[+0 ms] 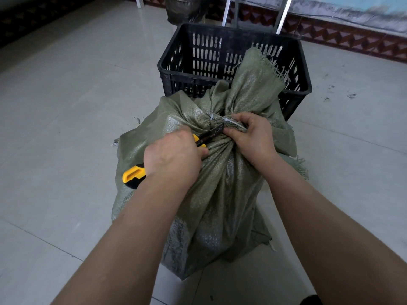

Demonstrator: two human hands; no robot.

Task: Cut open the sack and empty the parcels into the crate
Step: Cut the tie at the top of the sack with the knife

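Head view, looking forward and down. A green woven sack (211, 183) stands upright on a pale tiled floor (66, 106) in the middle of the scene, its neck gathered and bound by a white cable tie (226, 121); above the tie the loose mouth of the sack fans upward and to the right, its frayed edge lying against the near wall of the crate. The black slotted plastic crate (176, 62) stands just beyond the sack, touching or nearly touching it, and what shows of its interior holds no parcels; the parcels themselves are not visible, the sack being unopened. The left hand (174, 155) is clenched around a yellow-and-black utility knife (134, 175), whose butt projects to the left of the wrist while its blade end (214, 130) reaches forward to the bound neck, next to the cable tie. The right hand (251, 137) grips the gathered fabric of the neck, its fingertips (229, 132) pressed against the tie and close to the knife tip. Both bare forearms enter from the near edge of the view. At the far side, beyond the crate, a dark bag (182, 9) sits on the floor beside pale metal legs (284, 14), and a patterned skirting band (352, 38) runs along the base of the wall at far right. Small dark specks mark the floor to the right of the crate.
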